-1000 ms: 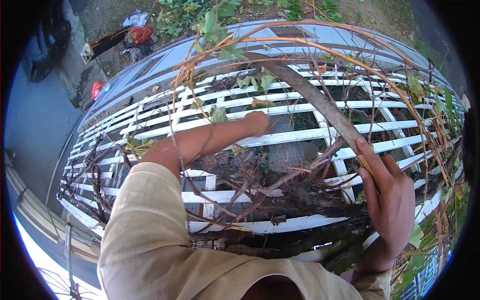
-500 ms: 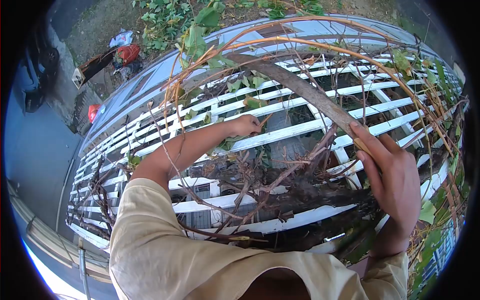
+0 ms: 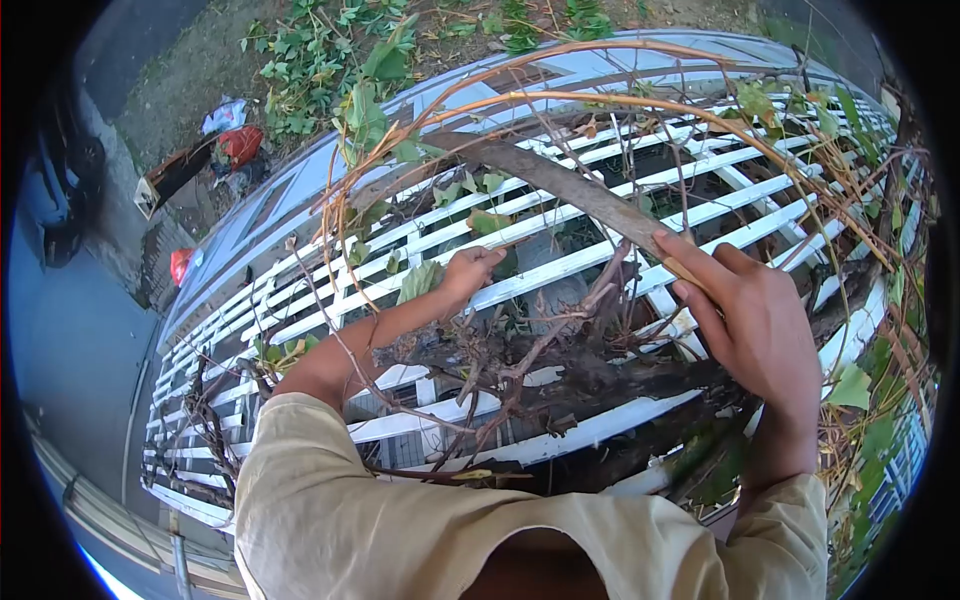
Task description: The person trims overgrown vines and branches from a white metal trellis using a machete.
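My right hand grips the handle of a long machete, its dark, slightly curved blade pointing to the upper left above the white slats. My left hand is closed, fingers pinched on a thin brown stem that shows only a little past the fingertips. Beside the left wrist hangs a green leaf. Below both hands, a thick dark vine trunk with bare branches lies across the white slatted trellis. The machete tip reaches near orange-brown vines.
Long arching vines cross over the slats on the far side. Thin bare twigs rise near my left arm. Leafy vines crowd the right edge. On the ground at upper left lie a red bag and a parked vehicle.
My left hand has shifted slightly left and a leaf now shows by its wrist. The right hand and machete have moved slightly left in view, along with the whole scene.
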### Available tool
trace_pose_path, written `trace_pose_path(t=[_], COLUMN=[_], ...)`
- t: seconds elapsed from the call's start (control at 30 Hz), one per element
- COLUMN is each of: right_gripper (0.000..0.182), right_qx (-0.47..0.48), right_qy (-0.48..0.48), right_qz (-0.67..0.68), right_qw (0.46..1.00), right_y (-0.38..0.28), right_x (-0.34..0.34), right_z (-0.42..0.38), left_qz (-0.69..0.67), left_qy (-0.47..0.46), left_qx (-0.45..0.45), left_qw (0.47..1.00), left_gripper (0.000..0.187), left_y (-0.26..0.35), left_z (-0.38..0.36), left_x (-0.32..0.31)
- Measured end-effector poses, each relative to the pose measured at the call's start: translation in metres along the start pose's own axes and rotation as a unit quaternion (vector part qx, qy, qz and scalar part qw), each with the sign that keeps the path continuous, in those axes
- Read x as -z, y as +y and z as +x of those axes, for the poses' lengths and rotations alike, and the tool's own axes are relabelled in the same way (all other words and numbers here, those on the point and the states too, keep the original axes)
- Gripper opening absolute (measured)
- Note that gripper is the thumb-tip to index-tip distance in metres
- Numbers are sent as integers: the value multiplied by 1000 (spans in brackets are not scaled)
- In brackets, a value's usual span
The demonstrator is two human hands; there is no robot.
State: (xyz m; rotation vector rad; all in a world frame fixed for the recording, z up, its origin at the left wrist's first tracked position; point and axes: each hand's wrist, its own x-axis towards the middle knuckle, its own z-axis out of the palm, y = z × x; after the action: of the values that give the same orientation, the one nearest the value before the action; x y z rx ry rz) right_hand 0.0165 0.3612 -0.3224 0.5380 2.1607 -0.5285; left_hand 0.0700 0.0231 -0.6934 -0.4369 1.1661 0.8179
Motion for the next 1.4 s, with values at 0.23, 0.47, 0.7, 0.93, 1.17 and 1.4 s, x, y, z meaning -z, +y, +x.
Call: trace_pose_path(t=[0.23, 0.47, 0.7, 0.93, 1.17, 1.4], right_gripper=[41, 39, 42, 43, 41, 42], right_qx=[5, 22, 6, 9, 23, -11], right_qy=[-7, 23, 9, -2, -3, -29], right_qz=[13, 2, 32, 29, 6, 26], right_qw=[1000, 999, 999, 1000, 1000, 999], right_y=[5, 5, 5, 10, 3, -12], right_x=[0, -2, -1, 2, 2, 2], right_z=[-2, 1, -4, -3, -3, 3], left_qz=[104, 160, 133, 135, 70, 442], left_qy=[42, 46, -41, -54, 28, 56], left_qx=[-66, -118, -89, -119, -53, -149], left_qw=[992, 979, 986, 982, 996, 883], left_gripper=[40, 51, 50, 48, 45, 69], left_y=[51, 40, 41, 26, 55, 69], left_z=[-59, -107, -142, -129, -79, 7], left_x=[60, 80, 83, 117, 138, 110])
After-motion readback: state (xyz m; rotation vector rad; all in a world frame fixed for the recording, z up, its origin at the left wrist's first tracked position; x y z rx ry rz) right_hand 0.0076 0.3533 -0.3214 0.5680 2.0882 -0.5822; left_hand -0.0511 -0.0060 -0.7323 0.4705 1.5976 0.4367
